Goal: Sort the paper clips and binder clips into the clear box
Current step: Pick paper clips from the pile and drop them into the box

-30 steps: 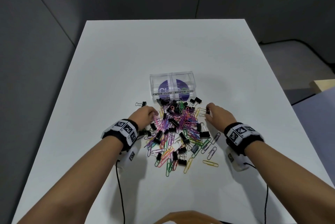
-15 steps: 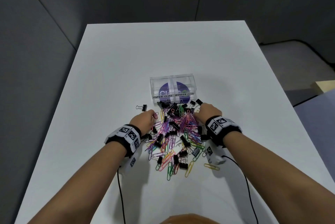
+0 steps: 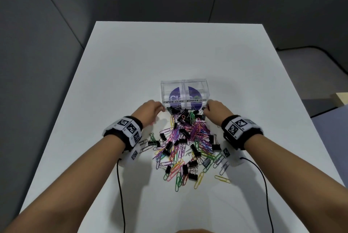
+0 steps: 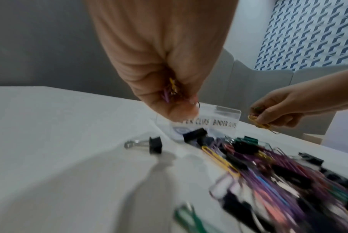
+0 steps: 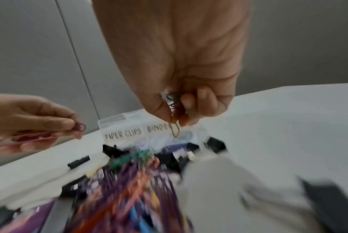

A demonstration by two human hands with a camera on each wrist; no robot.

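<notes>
My left hand (image 3: 150, 111) and right hand (image 3: 216, 113) each pinch paper clips (image 4: 170, 93); next, release both into the clear box (image 3: 183, 91) compartment marked PAPER CLIPS at 12 o'clock.

Clear box (image 3: 184, 91) on the desk (image 3: 131, 63), pile of clips (image 3: 186, 142) on the desk just before it, left hand (image 3: 149, 112) left of the pile's far end, right hand (image 3: 216, 113) right of it

I see a white rectangular table (image 3: 131, 66) carrying a clear two-compartment plastic box (image 3: 184, 91), with a mixed heap of coloured wire paper clips (image 3: 195, 134) and black binder clips (image 3: 215, 144) just in front, touching it.
</notes>
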